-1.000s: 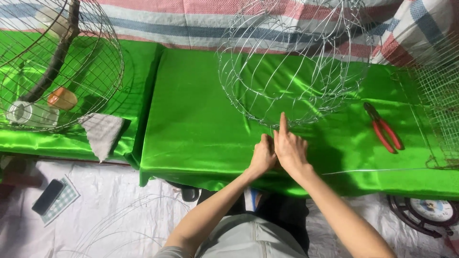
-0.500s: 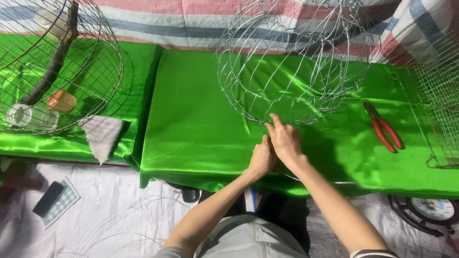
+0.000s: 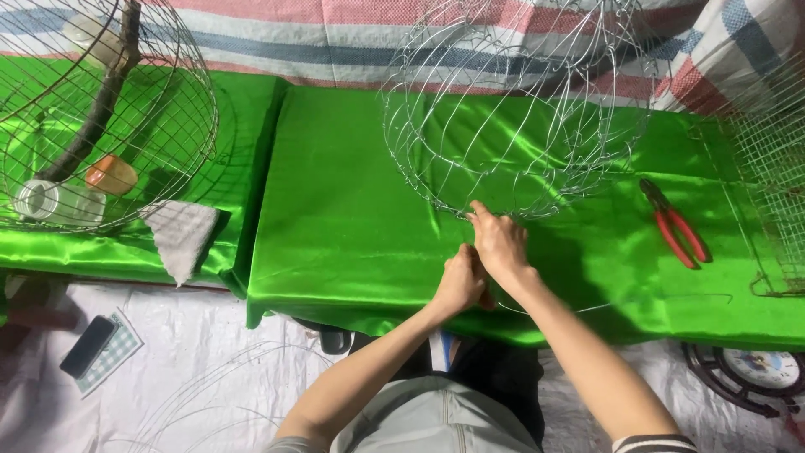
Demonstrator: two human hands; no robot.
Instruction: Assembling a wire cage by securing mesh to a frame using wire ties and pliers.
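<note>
A round cage frame of thin silver wire (image 3: 511, 109) stands on the green satin cloth (image 3: 335, 226) in front of me. My right hand (image 3: 501, 242) grips the frame's near bottom rim, fingers curled around a wire there. My left hand (image 3: 461, 281) is closed just below and left of it, pinching what looks like a loose strand of wire; the strand curves away to the right over the cloth. The two hands touch each other.
Red-handled pliers (image 3: 675, 225) lie on the cloth to the right. A finished wire cage (image 3: 92, 109) with a branch and small cups stands at left. Wire mesh (image 3: 776, 168) is at the far right. A phone (image 3: 86, 346) and loose wire lie on the floor.
My right hand has curled its pointing finger down and shifted slightly left onto the rim. My left hand stayed close beneath it.
</note>
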